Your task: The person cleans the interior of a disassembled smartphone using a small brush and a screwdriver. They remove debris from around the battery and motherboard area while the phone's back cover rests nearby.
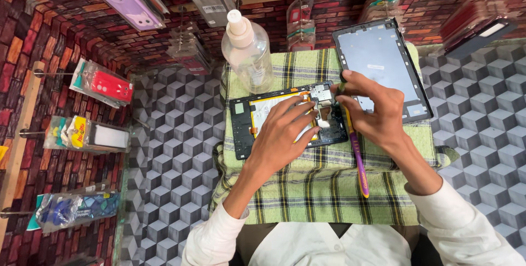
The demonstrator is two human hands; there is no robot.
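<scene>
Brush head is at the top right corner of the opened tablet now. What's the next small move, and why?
Probably short strokes with the toothbrush over that corner: the right hand holds its head at the exposed boards of the opened tablet, and the left hand lies flat on it, steadying it on the checked cloth.

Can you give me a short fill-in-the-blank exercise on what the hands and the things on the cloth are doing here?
1. The left hand rests flat on the opened ____, which lies on the checked cloth.
2. The right hand holds a purple and yellow ____ with its head at the device's top right corner.
3. The clear bottle stands at the cloth's far ____ corner.
4. The detached frame lies to the ____ of the bottle.

Missing words: tablet; toothbrush; left; right
</scene>
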